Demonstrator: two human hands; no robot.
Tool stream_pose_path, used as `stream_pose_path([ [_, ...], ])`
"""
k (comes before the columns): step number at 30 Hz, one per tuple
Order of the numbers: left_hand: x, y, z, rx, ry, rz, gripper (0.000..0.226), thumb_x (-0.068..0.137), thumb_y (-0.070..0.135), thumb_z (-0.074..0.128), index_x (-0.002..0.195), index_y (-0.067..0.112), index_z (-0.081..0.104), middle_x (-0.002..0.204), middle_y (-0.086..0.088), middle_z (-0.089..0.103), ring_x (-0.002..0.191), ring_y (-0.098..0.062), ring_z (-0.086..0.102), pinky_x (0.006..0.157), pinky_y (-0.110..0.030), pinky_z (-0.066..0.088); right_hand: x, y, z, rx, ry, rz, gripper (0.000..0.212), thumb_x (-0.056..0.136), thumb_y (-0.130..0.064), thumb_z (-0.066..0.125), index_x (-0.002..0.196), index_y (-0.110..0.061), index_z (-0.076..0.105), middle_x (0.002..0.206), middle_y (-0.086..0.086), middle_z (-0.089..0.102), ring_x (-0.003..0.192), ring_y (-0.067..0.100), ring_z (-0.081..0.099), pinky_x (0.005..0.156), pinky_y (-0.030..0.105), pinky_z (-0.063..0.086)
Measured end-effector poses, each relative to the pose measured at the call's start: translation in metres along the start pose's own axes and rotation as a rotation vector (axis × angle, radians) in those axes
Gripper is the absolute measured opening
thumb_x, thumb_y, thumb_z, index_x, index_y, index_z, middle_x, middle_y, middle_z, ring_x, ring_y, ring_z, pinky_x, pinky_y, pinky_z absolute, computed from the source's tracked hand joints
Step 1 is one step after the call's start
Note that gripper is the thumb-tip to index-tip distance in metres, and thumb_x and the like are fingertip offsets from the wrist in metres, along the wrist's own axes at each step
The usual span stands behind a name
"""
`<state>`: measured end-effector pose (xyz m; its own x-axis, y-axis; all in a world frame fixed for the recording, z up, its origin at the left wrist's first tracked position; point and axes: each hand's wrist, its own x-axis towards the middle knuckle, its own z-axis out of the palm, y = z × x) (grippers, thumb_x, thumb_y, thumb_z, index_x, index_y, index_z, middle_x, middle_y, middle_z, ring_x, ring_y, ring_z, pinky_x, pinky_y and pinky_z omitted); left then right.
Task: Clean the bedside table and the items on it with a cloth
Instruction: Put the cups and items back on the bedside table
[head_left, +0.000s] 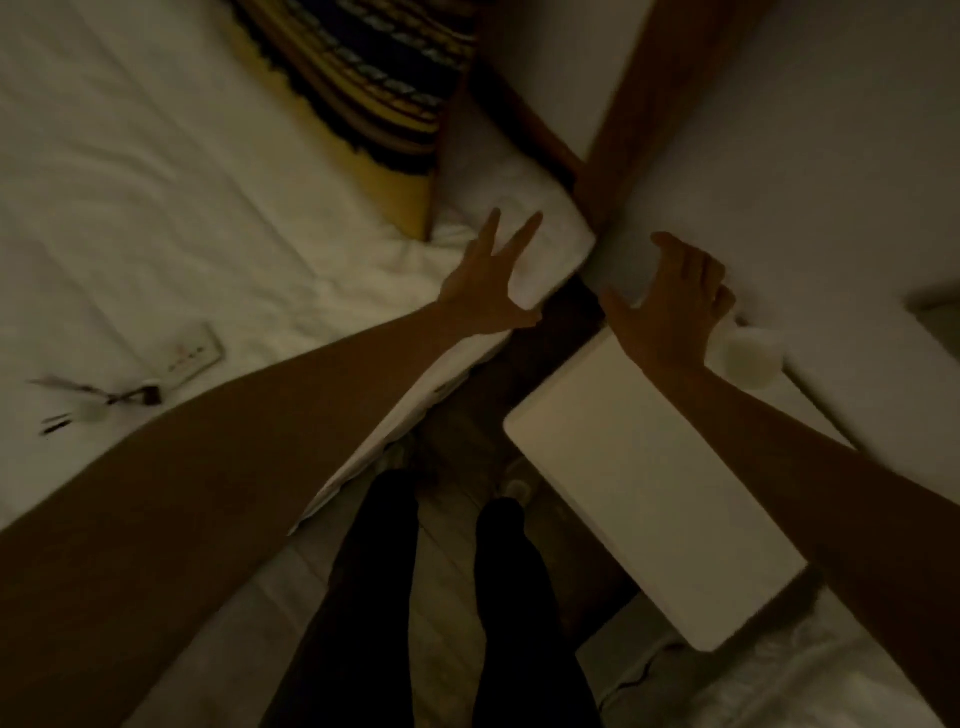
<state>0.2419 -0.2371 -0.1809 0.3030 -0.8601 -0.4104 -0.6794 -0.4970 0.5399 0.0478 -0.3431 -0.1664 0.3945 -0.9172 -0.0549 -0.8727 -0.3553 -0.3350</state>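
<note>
Dimly lit, the scene is dominated by the bed (171, 171), its white sheet filling the left half of the view, rumpled in soft folds. A striped cushion (363, 78) in yellow and dark bands lies at its head, with a white pillow (524, 228) just beside it, against the wooden headboard (649, 104). To the right, the bedside table (649, 493) shows as a pale rectangular top with rounded corners, standing between the bed and a second white surface at the lower right; its top looks plain and smooth, and the dark gap of floor separates it from the mattress edge. The person's dark-trousered legs (395, 597) stand in that gap.

Both bare forearms reach forward. The left hand (488, 291) stretches over the bed's corner, fingers spread wide and straight, two of them fanned over the pillow, the thumb lying at the pillow's near edge; it holds nothing. The right hand (675, 306) hovers over the far end of the table, fingers loosely curled and apart, thumb out to the side; whether it touches the wall or table cannot be told, and it grips nothing visible. Just beside its wrist sits a small white rounded object (748, 358), blurred, at the table's far corner.

On the sheet at left lie a small white remote (192, 353) and a blurred dark-and-white trinket (98, 400).
</note>
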Motion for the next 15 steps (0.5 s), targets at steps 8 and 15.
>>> stream_pose_path([
  [8, -0.133, -0.172, -0.042, -0.103, 0.154, -0.433, 0.120, 0.071, 0.052, 0.081, 0.155, 0.046, -0.005, 0.167, -0.009, -0.007, 0.149, -0.041, 0.017, 0.103, -0.056, 0.043, -0.032, -0.178, 0.067, 0.216, -0.380, -0.331, 0.073, 0.086, -0.045, 0.070, 0.147, -0.018, 0.039, 0.143, 0.012, 0.048, 0.132, 0.033, 0.037, 0.107, 0.051, 0.036],
  [15, -0.245, -0.299, -0.032, -0.257, 0.296, -0.787, 0.109, 0.074, 0.054, 0.078, 0.158, 0.029, 0.012, 0.165, -0.008, 0.013, 0.149, -0.034, 0.021, 0.111, -0.054, 0.036, -0.092, -0.302, 0.143, 0.184, -0.606, -0.580, 0.064, 0.088, -0.039, 0.068, 0.142, -0.019, 0.042, 0.138, 0.007, 0.052, 0.129, 0.028, 0.040, 0.103, 0.044, 0.041],
])
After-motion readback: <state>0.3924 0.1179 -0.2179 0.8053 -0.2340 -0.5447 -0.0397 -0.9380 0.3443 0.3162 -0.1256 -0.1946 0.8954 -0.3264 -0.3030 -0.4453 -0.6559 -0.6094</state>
